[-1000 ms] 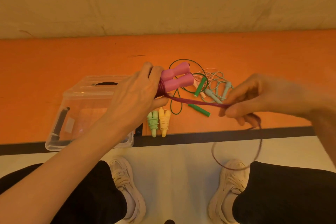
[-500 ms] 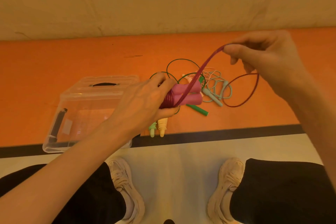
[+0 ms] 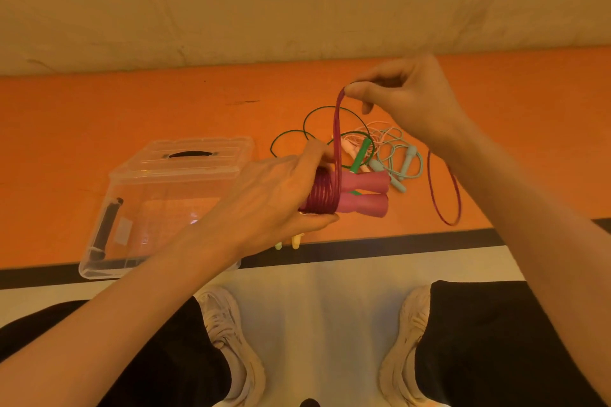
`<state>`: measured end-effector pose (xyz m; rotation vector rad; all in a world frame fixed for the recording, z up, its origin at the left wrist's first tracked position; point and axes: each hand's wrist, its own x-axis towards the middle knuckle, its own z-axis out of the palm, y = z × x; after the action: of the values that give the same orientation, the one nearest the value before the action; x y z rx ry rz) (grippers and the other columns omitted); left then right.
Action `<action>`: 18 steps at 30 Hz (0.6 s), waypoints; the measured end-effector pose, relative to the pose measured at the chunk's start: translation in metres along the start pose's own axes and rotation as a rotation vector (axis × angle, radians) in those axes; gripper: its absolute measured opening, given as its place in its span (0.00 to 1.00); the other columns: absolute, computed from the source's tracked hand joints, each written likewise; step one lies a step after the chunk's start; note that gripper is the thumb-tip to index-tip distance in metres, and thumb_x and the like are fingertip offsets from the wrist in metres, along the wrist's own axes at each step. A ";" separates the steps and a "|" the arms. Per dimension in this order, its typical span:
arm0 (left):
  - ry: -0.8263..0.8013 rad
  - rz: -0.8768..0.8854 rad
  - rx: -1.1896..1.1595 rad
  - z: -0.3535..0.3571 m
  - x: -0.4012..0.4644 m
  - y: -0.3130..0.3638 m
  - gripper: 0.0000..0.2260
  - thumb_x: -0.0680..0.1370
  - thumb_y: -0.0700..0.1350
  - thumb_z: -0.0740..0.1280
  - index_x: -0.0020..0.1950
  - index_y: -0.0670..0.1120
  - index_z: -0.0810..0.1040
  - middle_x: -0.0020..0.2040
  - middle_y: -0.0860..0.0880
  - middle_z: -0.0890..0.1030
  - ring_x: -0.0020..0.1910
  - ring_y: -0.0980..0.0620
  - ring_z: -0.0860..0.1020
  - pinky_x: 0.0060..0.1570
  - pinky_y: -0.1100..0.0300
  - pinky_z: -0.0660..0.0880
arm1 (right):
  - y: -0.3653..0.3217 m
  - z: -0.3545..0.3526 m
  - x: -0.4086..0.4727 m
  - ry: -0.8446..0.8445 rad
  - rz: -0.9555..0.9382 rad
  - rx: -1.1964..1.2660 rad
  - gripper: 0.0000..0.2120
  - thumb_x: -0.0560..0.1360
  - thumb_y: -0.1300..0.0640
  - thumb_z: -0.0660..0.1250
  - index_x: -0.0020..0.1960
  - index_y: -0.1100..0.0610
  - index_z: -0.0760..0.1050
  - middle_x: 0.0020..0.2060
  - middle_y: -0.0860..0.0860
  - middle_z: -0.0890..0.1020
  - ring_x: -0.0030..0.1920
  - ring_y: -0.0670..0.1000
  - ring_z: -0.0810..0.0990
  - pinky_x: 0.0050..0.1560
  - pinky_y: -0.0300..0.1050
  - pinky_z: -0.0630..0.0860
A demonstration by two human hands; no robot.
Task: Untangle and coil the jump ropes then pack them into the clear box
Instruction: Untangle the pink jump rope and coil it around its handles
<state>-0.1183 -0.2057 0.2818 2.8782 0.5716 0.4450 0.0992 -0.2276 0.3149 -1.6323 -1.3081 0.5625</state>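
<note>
My left hand (image 3: 274, 198) grips the two pink jump-rope handles (image 3: 362, 193) side by side, with dark red cord wound in several turns around their near ends. From the coil the cord (image 3: 337, 129) rises straight up to my right hand (image 3: 410, 99), which pinches it between thumb and forefinger. A loose loop of the same cord (image 3: 444, 195) hangs below my right wrist. The clear box (image 3: 165, 205) lies open on the orange mat at the left. Behind the handles sits a tangle of green (image 3: 360, 155), pale blue (image 3: 408, 163) and pink-white ropes.
Tips of a green and a yellow coiled rope bundle (image 3: 291, 243) peek out under my left hand at the mat's front edge. A black strip (image 3: 396, 244) borders the orange mat. My knees and white shoes (image 3: 231, 340) are below on the pale floor.
My right hand has swung the cord from low right up and over, now holding it above the handles. More turns lie on the handles, and the loose loop has grown shorter.
</note>
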 end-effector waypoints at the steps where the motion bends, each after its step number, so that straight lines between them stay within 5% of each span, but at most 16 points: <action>1: 0.018 -0.004 -0.041 -0.001 0.000 0.002 0.29 0.68 0.62 0.66 0.61 0.46 0.67 0.53 0.50 0.81 0.47 0.51 0.81 0.37 0.57 0.75 | 0.001 0.002 0.001 -0.010 0.016 -0.006 0.03 0.72 0.55 0.73 0.42 0.54 0.83 0.28 0.50 0.80 0.27 0.39 0.72 0.31 0.32 0.66; 4: 0.024 0.006 -0.061 -0.003 0.000 0.002 0.29 0.68 0.60 0.68 0.62 0.47 0.66 0.54 0.51 0.80 0.48 0.53 0.80 0.37 0.62 0.72 | 0.006 0.003 0.001 -0.027 0.057 -0.034 0.05 0.72 0.54 0.73 0.43 0.56 0.84 0.29 0.51 0.81 0.25 0.40 0.69 0.29 0.32 0.64; 8: -0.002 0.102 0.060 0.000 0.001 0.001 0.25 0.72 0.57 0.68 0.65 0.45 0.72 0.54 0.49 0.77 0.45 0.55 0.67 0.39 0.65 0.55 | 0.012 0.004 0.001 -0.040 0.063 -0.044 0.05 0.72 0.54 0.73 0.41 0.55 0.84 0.28 0.50 0.81 0.27 0.42 0.70 0.30 0.35 0.65; 11: -0.024 0.085 0.049 0.002 0.000 0.001 0.25 0.72 0.60 0.65 0.64 0.47 0.71 0.55 0.50 0.74 0.44 0.55 0.67 0.36 0.63 0.60 | 0.015 0.004 0.001 -0.071 0.062 -0.055 0.05 0.72 0.53 0.73 0.41 0.54 0.84 0.29 0.50 0.80 0.31 0.48 0.70 0.33 0.41 0.65; 18: -0.060 0.023 -0.167 0.000 -0.006 -0.004 0.22 0.71 0.58 0.65 0.61 0.49 0.70 0.54 0.55 0.70 0.46 0.54 0.73 0.41 0.52 0.74 | 0.026 -0.019 0.005 -0.089 0.091 -0.040 0.09 0.64 0.52 0.78 0.42 0.54 0.85 0.33 0.52 0.84 0.34 0.43 0.75 0.36 0.37 0.70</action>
<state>-0.1247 -0.2042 0.2796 2.7308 0.4681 0.3881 0.1287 -0.2296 0.3017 -1.7231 -1.3220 0.6747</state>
